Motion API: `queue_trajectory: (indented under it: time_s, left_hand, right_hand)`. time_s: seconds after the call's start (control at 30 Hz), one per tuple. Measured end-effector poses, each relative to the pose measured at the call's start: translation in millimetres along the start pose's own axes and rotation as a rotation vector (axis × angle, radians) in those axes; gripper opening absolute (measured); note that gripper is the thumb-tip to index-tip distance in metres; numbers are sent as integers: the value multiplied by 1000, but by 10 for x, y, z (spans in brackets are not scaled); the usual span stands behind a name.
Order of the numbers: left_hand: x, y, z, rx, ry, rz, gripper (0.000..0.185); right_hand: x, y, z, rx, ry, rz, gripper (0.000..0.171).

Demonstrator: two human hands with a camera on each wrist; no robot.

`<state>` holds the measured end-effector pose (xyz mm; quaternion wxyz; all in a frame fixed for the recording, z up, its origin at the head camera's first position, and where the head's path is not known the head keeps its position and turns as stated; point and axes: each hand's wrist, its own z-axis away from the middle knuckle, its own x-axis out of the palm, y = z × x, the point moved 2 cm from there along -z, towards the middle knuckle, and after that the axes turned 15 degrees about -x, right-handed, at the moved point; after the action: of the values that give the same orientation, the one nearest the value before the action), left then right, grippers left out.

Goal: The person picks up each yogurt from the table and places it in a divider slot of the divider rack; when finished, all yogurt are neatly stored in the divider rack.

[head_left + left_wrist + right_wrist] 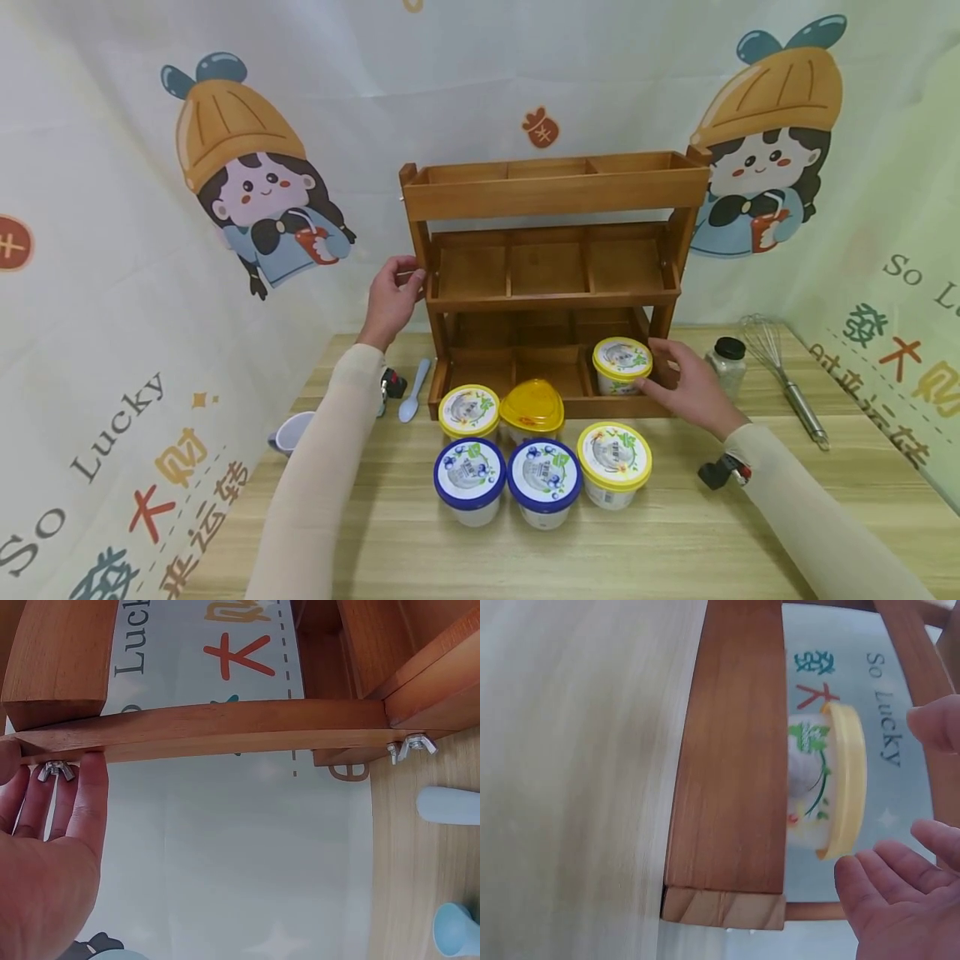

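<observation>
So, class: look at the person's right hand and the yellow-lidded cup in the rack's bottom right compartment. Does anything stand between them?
Nothing visible does. The right hand is right beside the yellow-lidded cup, which sits in the bottom right compartment of the wooden rack; the wrist view shows open fingers next to its lid.

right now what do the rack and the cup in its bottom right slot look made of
Rack: wood, by its visible grain, with a smooth reddish-brown stain and metal wing nuts at the joints. Cup: probably thin plastic, with a glossy yellow lid rim and a printed label; whether the top is foil or paper is unclear.
</observation>
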<state>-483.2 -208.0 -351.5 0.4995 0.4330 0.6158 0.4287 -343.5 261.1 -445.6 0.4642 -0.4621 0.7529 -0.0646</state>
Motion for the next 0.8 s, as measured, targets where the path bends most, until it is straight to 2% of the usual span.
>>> queue_trajectory:
  time_s: [0.27,0.6,0.8]
  left_hand:
    - [6,6,2,-8,-1,1,37]
    - [12,-4,11,-9,12,1,36]
    - [5,-14,4,-16,10,-6,36]
  right_hand:
    - [13,-185,127,-35,-20,-59,63]
    - [117,-363,269,-108,-54,-188,49]
    - [177,-475,346,-126,-109,-195,45]
